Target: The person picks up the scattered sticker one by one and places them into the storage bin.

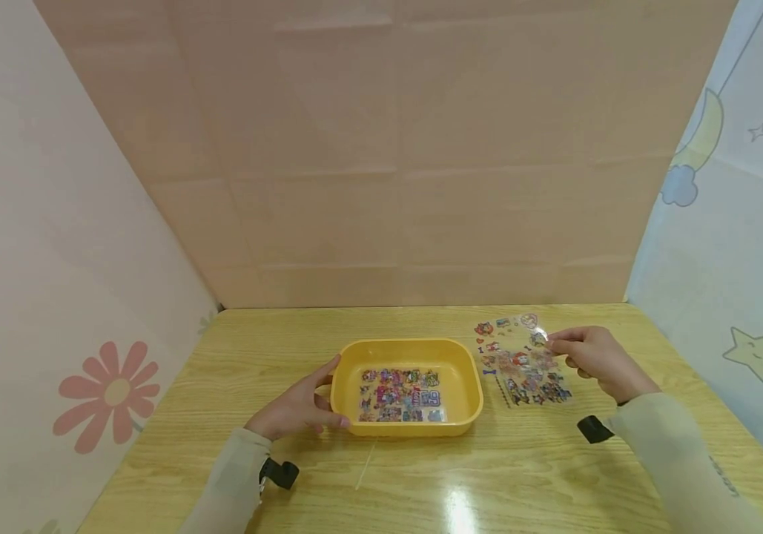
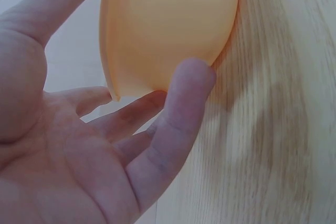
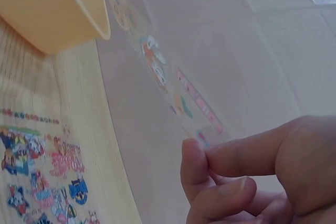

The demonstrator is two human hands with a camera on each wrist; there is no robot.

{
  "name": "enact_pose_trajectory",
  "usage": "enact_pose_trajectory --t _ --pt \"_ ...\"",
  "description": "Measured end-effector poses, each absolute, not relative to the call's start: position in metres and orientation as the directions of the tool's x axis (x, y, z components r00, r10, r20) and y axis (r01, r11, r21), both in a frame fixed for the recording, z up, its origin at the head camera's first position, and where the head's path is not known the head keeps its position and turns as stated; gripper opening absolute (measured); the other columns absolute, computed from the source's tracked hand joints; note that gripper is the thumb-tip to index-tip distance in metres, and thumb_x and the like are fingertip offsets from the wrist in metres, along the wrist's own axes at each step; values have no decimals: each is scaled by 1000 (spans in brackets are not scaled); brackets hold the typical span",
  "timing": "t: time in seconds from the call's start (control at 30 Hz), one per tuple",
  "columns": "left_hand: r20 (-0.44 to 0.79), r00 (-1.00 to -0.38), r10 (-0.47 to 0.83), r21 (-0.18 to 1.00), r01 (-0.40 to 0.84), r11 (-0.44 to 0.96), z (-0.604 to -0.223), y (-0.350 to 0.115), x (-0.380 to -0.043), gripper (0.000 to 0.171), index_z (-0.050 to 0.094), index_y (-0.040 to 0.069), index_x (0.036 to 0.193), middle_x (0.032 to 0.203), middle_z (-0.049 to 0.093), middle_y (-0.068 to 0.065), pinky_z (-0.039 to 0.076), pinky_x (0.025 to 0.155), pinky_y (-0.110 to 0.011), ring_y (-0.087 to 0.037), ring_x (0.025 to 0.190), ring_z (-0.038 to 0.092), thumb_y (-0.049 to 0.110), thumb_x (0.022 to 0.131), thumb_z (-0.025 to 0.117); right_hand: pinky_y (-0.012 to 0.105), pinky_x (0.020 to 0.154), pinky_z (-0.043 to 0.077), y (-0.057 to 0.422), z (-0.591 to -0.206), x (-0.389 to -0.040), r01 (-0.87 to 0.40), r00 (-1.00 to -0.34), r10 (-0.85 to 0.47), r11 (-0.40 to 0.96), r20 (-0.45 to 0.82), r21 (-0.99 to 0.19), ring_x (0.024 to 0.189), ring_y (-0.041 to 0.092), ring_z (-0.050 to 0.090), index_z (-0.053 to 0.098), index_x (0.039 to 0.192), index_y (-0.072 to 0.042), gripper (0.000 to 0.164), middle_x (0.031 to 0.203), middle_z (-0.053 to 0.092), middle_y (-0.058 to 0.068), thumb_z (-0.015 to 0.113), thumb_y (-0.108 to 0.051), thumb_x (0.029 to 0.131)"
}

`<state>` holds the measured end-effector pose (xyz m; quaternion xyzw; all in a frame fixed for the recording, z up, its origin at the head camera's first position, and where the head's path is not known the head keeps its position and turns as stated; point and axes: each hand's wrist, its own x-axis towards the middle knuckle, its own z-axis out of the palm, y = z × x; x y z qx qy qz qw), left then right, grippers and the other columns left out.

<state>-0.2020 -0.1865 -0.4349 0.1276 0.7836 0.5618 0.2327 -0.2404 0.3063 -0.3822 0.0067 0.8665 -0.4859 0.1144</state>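
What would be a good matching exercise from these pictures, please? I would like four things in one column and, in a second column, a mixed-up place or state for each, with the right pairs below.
Things:
1. left hand
2. right hand
3. yellow tray
4. pink flower

Places and states:
A. printed on the left wall
B. pinches a clear sticker sheet
C. touches the tray's left end
D. has stickers lying inside it

Right pairs: 1-C, 2-B, 3-D, 4-A
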Motion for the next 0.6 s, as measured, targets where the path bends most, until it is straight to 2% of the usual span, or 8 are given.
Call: enact_pose_trajectory --t 0.17,0.23,0.37,0.47,0.6 --pt "-222 -862 457 938 -61 341 -436 -186 -202 115 7 29 163 160 28 -20 54 61 -36 -24 88 70 19 80 86 28 48 32 297 -380 -241 120 -972 -114 515 -207 -849 50 7 28 49 139 10 47 79 54 -2 49 -23 106" --pt "-221 -862 456 938 -59 342 -436 -186 -202 115 7 29 163 159 28 -20 54 61 -36 -24 87 70 19 80 86 28 48 32 293 -379 -241 120 -971 -115 515 -207 -849 50 7 28 50 138 10 46 75 51 -3 51 -23 105" --pt "-219 -863 456 937 -55 346 -437 -186 -202 115 7 30 163 159 29 -20 54 60 -35 -24 86 69 19 80 86 27 48 33 287 -377 -242 117 -972 -117 512 -204 -851 50 7 32 53 136 8 44 93 63 4 52 -22 104" --pt "-219 -860 461 938 -56 342 -437 -187 -203 115 7 30 163 158 30 -19 53 60 -34 -25 88 70 20 80 86 26 49 35 281 -378 -244 113 -972 -122 506 -201 -855 52 7 36 54 135 7 42 109 66 10 53 -21 103" --pt "-216 -856 470 941 -54 334 -438 -188 -204 117 5 29 163 158 30 -19 53 60 -33 -25 88 70 20 79 87 27 49 37 271 -380 -246 100 -972 -137 502 -193 -859 52 7 36 55 133 9 41 105 68 9 55 -20 103"
